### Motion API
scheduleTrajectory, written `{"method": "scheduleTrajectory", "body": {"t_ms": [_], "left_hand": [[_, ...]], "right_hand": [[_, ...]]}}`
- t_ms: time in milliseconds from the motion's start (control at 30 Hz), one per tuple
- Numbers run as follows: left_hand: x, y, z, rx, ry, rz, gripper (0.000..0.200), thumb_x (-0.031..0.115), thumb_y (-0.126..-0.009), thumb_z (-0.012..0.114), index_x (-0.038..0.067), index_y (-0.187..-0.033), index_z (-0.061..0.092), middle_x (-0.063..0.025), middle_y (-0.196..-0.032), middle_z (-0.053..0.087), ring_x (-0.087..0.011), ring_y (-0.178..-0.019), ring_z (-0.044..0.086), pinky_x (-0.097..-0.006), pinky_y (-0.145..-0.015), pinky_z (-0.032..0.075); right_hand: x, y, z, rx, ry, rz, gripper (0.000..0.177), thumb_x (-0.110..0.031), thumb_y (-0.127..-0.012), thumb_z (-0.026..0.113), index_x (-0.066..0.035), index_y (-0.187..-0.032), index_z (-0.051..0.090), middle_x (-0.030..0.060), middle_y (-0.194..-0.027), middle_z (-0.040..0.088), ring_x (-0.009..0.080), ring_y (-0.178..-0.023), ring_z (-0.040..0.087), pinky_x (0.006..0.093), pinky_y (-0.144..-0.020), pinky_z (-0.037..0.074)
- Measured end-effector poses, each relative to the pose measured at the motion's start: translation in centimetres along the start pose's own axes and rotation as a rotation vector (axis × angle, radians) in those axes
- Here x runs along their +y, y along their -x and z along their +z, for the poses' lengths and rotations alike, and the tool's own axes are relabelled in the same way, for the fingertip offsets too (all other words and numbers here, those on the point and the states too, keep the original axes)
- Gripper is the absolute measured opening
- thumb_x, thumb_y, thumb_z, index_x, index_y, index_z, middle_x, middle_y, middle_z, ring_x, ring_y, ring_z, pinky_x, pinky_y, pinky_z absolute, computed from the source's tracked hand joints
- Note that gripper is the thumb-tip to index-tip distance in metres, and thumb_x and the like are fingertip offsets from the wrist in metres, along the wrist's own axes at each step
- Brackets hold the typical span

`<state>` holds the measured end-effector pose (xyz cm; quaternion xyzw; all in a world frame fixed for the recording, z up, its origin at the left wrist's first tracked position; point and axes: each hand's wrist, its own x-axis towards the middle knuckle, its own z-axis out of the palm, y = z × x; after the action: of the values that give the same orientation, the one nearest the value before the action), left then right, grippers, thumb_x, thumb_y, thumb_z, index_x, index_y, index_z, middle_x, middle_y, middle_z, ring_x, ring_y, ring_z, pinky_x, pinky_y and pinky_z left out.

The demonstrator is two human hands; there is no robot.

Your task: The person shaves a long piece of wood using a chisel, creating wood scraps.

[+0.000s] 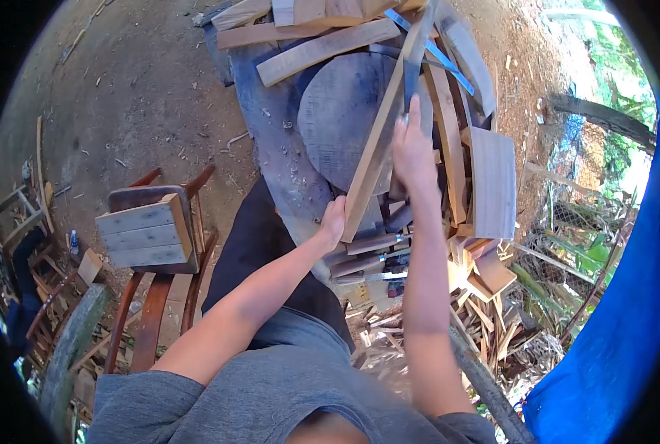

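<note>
My left hand (333,223) is closed around the near end of a long wooden strip (378,148), which slants up and away over the bench. Beside the strip, my right hand (417,152) is closed with its index finger pointing forward. From it a flat blue-grey blade-like tool (411,83) runs along the strip's side; its handle is hidden in my fingers and I cannot make out its exact kind. A bright blue flat strip (452,65) crosses behind the wood at the far end. Under the strip lies a round wooden disc (344,111) on the worn bench (282,159).
Several boards (330,52) lie at the bench's far edge, with more curved pieces on the right. Several tools (370,260) sit at the near side. A wooden chair (152,288) holds a slatted block at left. Offcuts (492,325) and a blue tarp (603,355) are at right.
</note>
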<state>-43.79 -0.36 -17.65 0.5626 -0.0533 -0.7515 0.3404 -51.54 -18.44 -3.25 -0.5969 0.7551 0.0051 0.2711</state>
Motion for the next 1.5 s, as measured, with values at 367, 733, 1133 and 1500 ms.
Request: {"method": "scheduleTrajectory", "body": {"t_ms": [367, 733, 1133, 1500], "left_hand": [[-1.1, -1.3, -0.1, 0.000, -0.001, -0.003, 0.039, 0.031, -0.096, 0.035, 0.004, -0.078, 0.057, -0.0042, -0.068, 0.053, -0.0144, -0.062, 0.049, -0.0320, -0.057, 0.040], [-1.2, -0.9, -0.5, -0.035, -0.024, 0.000, 0.038, 0.032, -0.096, 0.036, 0.006, -0.080, 0.058, -0.0065, -0.069, 0.058, -0.0167, -0.057, 0.056, -0.0318, -0.050, 0.045], [-0.5, -0.9, -1.0, -0.046, -0.045, -0.059, 0.042, 0.033, -0.095, 0.035, 0.003, -0.082, 0.060, -0.0053, -0.074, 0.055, -0.0138, -0.070, 0.050, -0.0323, -0.063, 0.041], [0.6, -0.2, -0.4, -0.025, 0.005, -0.096, 0.037, 0.030, -0.095, 0.036, 0.004, -0.080, 0.059, -0.0058, -0.073, 0.056, -0.0155, -0.068, 0.052, -0.0322, -0.064, 0.042]], "right_hand": [[-0.6, -0.1, -0.1, -0.032, 0.008, 0.019, 0.058, -0.032, -0.097, 0.036, -0.017, -0.150, 0.017, 0.0337, -0.104, 0.060, 0.0489, -0.095, 0.060, 0.0552, -0.088, 0.045], [-0.3, -1.0, 0.1, 0.040, -0.067, -0.001, 0.056, -0.031, -0.099, 0.034, -0.017, -0.150, 0.017, 0.0322, -0.122, 0.053, 0.0489, -0.108, 0.054, 0.0531, -0.094, 0.041], [-0.4, 3.6, 1.2, -0.002, -0.064, 0.089, 0.057, -0.031, -0.098, 0.036, -0.019, -0.150, 0.015, 0.0318, -0.080, 0.062, 0.0488, -0.077, 0.061, 0.0565, -0.072, 0.047], [0.4, 9.0, 2.4, -0.061, -0.065, 0.069, 0.060, -0.030, -0.100, 0.035, -0.019, -0.151, 0.008, 0.0288, -0.074, 0.062, 0.0480, -0.069, 0.061, 0.0558, -0.065, 0.047]]}}
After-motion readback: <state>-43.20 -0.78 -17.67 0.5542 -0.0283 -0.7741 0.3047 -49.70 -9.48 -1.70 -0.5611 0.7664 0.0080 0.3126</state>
